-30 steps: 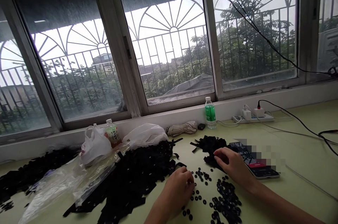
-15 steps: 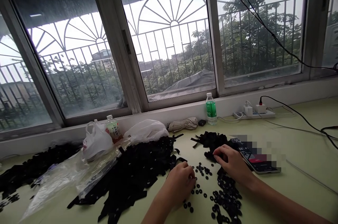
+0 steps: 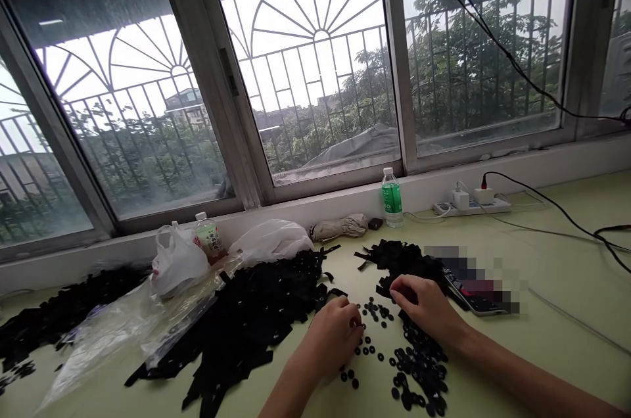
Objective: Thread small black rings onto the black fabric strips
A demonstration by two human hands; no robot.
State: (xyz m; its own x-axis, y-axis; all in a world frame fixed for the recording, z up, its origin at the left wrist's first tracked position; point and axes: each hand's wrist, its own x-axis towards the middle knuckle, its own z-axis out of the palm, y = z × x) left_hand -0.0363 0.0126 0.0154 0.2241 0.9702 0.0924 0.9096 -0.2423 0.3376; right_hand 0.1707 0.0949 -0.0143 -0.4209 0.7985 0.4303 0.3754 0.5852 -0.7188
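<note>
My left hand (image 3: 336, 334) is curled with its fingers drawn together beside a scatter of small black ring-shaped discs (image 3: 373, 310); what is in its fingers, if anything, is hidden. To the right, my right hand (image 3: 428, 307) pinches the end of a black fabric strip (image 3: 383, 290) between thumb and finger. That strip lies at the front of a small heap of black strips (image 3: 397, 258). Below my right wrist is a denser pile of the black discs (image 3: 419, 365). Left of my left hand spreads a large heap of black fabric strips (image 3: 256, 313).
A phone (image 3: 476, 293) lies right of my right hand. Along the sill stand a green-labelled bottle (image 3: 392, 200), a power strip (image 3: 473, 206) with cables, a second bottle (image 3: 210, 237) and white plastic bags (image 3: 180, 263). Clear plastic (image 3: 113, 326) and more black strips (image 3: 73, 300) lie left.
My right hand has shifted slightly left, and the black strip at its fingertips has moved with it. My left hand stays curled in nearly the same place. The view has tilted slightly.
</note>
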